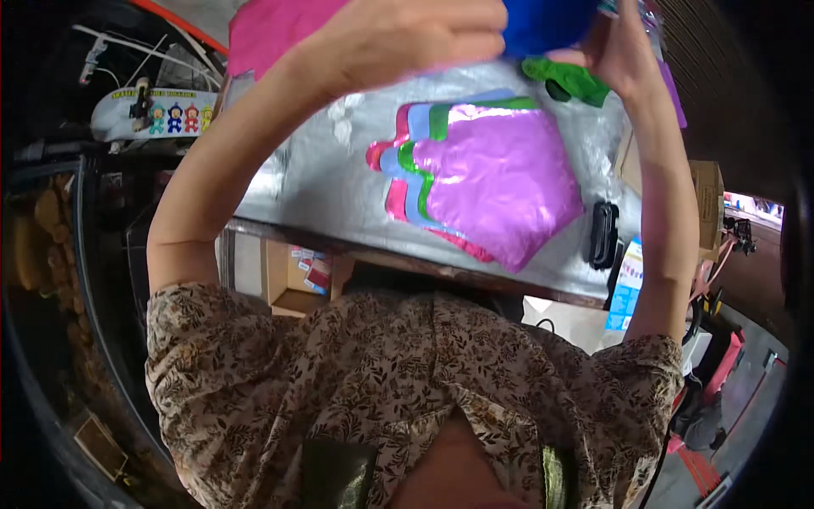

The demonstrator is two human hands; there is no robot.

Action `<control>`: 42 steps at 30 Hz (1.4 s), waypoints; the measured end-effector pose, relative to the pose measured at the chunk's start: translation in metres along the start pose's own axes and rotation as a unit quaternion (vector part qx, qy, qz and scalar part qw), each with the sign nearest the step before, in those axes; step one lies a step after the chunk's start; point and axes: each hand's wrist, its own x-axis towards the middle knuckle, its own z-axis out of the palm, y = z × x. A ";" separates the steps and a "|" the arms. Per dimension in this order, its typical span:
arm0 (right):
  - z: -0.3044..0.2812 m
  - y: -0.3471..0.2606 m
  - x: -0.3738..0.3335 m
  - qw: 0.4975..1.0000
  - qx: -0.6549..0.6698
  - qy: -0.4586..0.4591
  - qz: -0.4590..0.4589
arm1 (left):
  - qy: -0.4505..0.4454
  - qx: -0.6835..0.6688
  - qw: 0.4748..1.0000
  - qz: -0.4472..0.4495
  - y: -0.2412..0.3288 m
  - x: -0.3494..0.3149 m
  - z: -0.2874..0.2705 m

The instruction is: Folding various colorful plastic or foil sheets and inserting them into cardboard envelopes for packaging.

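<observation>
A deep blue piece [547, 25], seemingly foil or plastic, is raised over the far side of the table, its upper part cut off by the picture's edge. Curled fingers of my left hand [415, 38] close on its left side. My right hand [615, 55] grips its right side, thumb toward the blue, with some fingertips out of view. Just below the right hand lies a crumpled green piece [572, 81] with a dark spot. Nearer to me, flat foil balloons are stacked: a shiny purple balloon [500, 178] on top, with green, light blue and pink edges showing beneath.
Bright pink material [275, 34] lies at the table's far left. A black oblong object [604, 236] rests by the right edge of the silvery tabletop [314, 187]. Below stands an open cardboard box [292, 276]. A skateboard deck [153, 113] is at left, a brown carton [705, 204] at right.
</observation>
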 end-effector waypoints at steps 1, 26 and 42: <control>0.023 0.017 0.001 0.978 -0.086 0.176 -0.067 | -0.034 0.051 0.997 0.045 0.010 -0.011 0.008; 0.076 0.255 -0.117 0.696 -0.278 0.659 -0.059 | 0.008 0.087 0.906 -0.414 0.111 -0.172 0.091; 0.075 0.254 -0.105 0.718 -0.266 0.639 -0.073 | 0.029 -0.067 0.794 -0.604 0.084 -0.160 0.103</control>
